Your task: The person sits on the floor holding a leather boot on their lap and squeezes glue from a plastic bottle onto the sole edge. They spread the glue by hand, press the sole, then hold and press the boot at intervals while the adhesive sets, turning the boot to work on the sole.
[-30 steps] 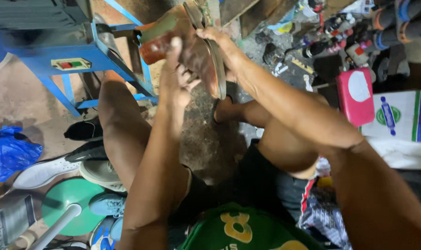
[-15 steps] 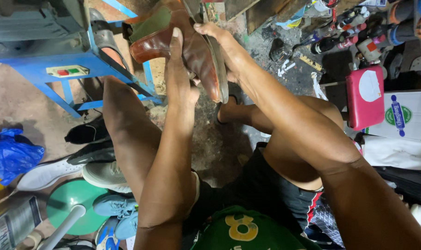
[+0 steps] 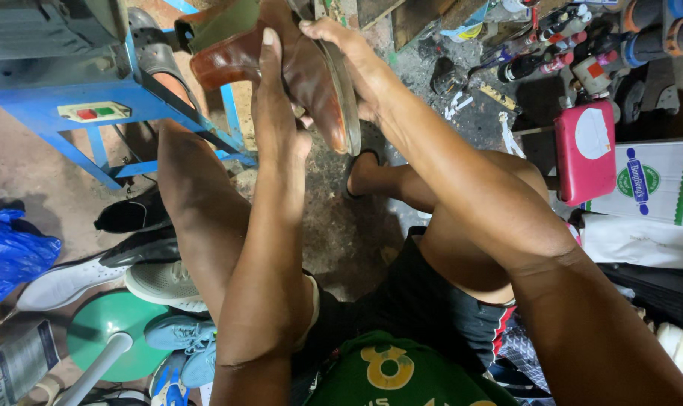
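Cluttered workshop floor (image 3: 356, 240) of stained concrete, spreading below the seated legs. Holding up, at top centre of the frame, a brown leather boot (image 3: 296, 64) with a green cuff, sole (image 3: 345, 90) turned toward the right. Pressing flat against the boot's near side, left hand (image 3: 274, 98), fingers together and stretched upward. Gripping the sole edge from the right, right hand (image 3: 349, 56), fingers curled over the top; possibly pinching the rim, though the thumb is hidden. Standing at upper left, a blue metal frame (image 3: 93, 113) with a small switch box. Lying at lower left, several sneakers (image 3: 161, 282) beside a green round stool (image 3: 108, 331) and a blue plastic bag (image 3: 11, 248). Leaning at right, a pink case (image 3: 586, 154) next to a white carton (image 3: 657, 184). Crowding the upper right, bottles and tins (image 3: 552, 53).
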`<state>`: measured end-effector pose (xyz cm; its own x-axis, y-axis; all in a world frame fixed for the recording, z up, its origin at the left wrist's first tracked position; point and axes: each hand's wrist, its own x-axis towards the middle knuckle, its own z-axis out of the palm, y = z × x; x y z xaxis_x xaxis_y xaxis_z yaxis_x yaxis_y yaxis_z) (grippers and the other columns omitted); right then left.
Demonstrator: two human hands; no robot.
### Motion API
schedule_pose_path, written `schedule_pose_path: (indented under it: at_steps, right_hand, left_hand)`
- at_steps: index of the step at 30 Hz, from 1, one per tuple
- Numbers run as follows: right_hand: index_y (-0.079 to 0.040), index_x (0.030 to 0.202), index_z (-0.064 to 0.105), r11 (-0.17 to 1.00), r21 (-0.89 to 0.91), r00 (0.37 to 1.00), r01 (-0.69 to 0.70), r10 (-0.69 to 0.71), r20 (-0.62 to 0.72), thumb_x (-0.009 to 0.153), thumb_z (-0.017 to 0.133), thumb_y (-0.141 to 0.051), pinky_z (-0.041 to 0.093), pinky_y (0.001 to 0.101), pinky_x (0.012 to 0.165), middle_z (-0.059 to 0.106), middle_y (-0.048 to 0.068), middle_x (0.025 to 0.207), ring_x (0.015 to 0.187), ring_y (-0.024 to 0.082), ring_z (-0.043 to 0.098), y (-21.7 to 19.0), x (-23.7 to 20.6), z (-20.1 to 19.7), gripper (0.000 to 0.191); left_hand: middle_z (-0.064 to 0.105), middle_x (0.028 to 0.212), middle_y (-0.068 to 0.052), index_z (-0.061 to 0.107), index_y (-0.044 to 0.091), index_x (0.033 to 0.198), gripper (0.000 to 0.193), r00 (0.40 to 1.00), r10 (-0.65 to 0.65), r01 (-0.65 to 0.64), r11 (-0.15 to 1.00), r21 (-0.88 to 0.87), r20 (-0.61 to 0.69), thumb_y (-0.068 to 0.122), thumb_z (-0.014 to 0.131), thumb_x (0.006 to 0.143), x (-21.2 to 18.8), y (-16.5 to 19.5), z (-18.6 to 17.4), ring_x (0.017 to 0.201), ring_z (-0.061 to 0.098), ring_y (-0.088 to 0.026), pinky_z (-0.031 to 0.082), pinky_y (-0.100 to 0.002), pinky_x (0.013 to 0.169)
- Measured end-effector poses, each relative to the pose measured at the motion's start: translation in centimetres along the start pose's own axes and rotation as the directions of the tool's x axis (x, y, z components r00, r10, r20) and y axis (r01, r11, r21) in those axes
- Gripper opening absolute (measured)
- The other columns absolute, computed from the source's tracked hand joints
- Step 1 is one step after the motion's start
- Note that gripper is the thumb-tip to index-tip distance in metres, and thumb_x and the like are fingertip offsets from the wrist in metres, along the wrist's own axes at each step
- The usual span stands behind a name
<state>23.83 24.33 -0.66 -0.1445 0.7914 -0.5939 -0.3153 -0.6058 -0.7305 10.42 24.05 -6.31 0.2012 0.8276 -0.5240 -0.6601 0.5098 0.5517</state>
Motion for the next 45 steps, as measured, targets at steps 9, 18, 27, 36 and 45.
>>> schedule_pose_path:
  at_steps: [9,18,27,36,45]
  right_hand:
    - [-0.002,0.138,0.048,0.992,0.090,0.993,0.089,-0.095,0.065,0.084,0.070,-0.043,0.060,0.0579,0.066,0.061,0.024,0.118,0.091,0.038,0.066,0.2,-0.5,0.4,0.072]
    - [-0.014,0.143,0.037,0.997,-0.049,0.989,0.053,-0.060,-0.136,0.075,0.069,-0.051,0.060,0.0617,0.074,0.046,0.028,0.134,0.110,0.045,0.060,1.3,-0.8,0.4,0.084]
    - [-0.015,0.144,0.040,0.993,-0.087,0.979,0.084,-0.099,-0.177,0.071,0.071,-0.056,0.053,0.0660,0.091,0.037,0.031,0.147,0.129,0.049,0.049,2.2,-1.3,0.3,0.090]
    - [-0.011,0.149,0.036,0.995,-0.081,0.977,0.066,-0.081,-0.196,0.068,0.071,-0.058,0.052,0.0627,0.093,0.039,0.029,0.146,0.127,0.046,0.051,2.6,-2.3,1.0,0.100]
    - [-0.004,0.148,0.035,0.992,-0.102,0.975,0.070,-0.089,-0.205,0.070,0.069,-0.059,0.053,0.0583,0.092,0.043,0.031,0.143,0.124,0.043,0.054,3.1,-3.1,1.4,0.102]
  left_hand:
    - [0.073,0.092,-0.002,0.068,0.007,0.110,0.059,0.999,0.032,-0.033,0.995,0.094,0.004,0.059,0.071,0.082,-0.3,0.0,-0.1,0.076,0.067,-0.011,0.045,-0.027,0.051]
    - [0.072,0.096,-0.005,0.066,0.002,0.119,0.067,0.999,0.053,-0.054,0.996,0.076,0.008,0.057,0.073,0.083,-0.7,-0.5,-0.7,0.076,0.066,-0.011,0.043,-0.027,0.050]
    - [0.069,0.114,-0.012,0.058,-0.003,0.130,0.066,0.997,0.027,-0.022,0.997,-0.069,0.068,0.045,0.076,0.089,-1.3,-0.7,-1.0,0.099,0.070,-0.021,0.060,-0.036,0.076]
    - [0.069,0.118,-0.009,0.055,0.002,0.136,0.070,0.998,0.046,-0.044,0.998,-0.054,0.042,0.045,0.078,0.084,-2.2,-0.8,-1.3,0.100,0.070,-0.019,0.058,-0.034,0.075]
    - [0.066,0.127,-0.010,0.052,0.003,0.139,0.076,0.995,0.073,-0.072,0.997,-0.016,0.063,0.048,0.079,0.083,-2.5,-1.3,-2.1,0.114,0.066,-0.022,0.058,-0.041,0.092]
